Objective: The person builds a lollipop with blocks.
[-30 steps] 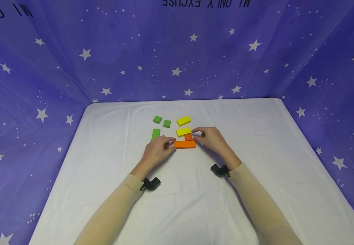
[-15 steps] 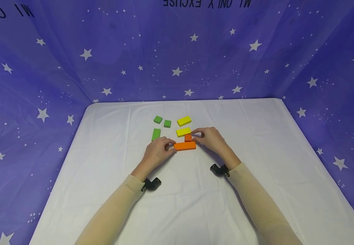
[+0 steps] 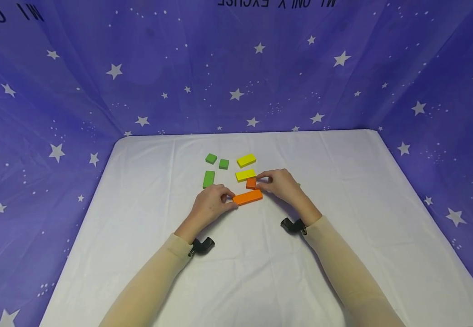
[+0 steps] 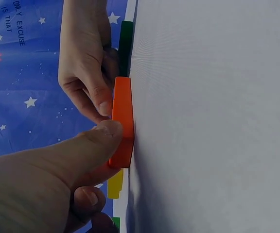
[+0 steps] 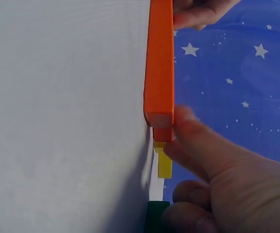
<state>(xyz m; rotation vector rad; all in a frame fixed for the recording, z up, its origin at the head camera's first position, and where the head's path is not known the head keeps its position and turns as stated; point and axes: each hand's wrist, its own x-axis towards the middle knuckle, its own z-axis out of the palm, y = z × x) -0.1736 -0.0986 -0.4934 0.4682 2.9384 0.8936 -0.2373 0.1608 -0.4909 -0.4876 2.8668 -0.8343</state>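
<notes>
My left hand [image 3: 211, 200] pinches the left end of a long orange block [image 3: 247, 197] between thumb and index finger. That orange block [image 4: 124, 116] lies on the cloth at a slight tilt, nearest to me. Just behind it sits a small orange-red block [image 3: 251, 183], its right side between the thumb and index finger of my right hand [image 3: 283, 185]. In the right wrist view the long block partly hides the small orange-red block [image 5: 163, 134]. A yellow block [image 3: 246, 175] lies right behind the small one.
Another yellow block [image 3: 246, 161] lies farther back. To the left are a green oblong block [image 3: 209, 179] and two small green blocks, one [image 3: 211, 158] beside the other [image 3: 224, 164]. A green block [image 4: 125, 46] peeks out past my right hand. A starry purple curtain [image 3: 236, 68] surrounds the white-clothed table.
My left hand has drawn the long orange block slightly toward me, and its right end is now angled away. The small orange-red block has turned a little. My right hand has barely moved.
</notes>
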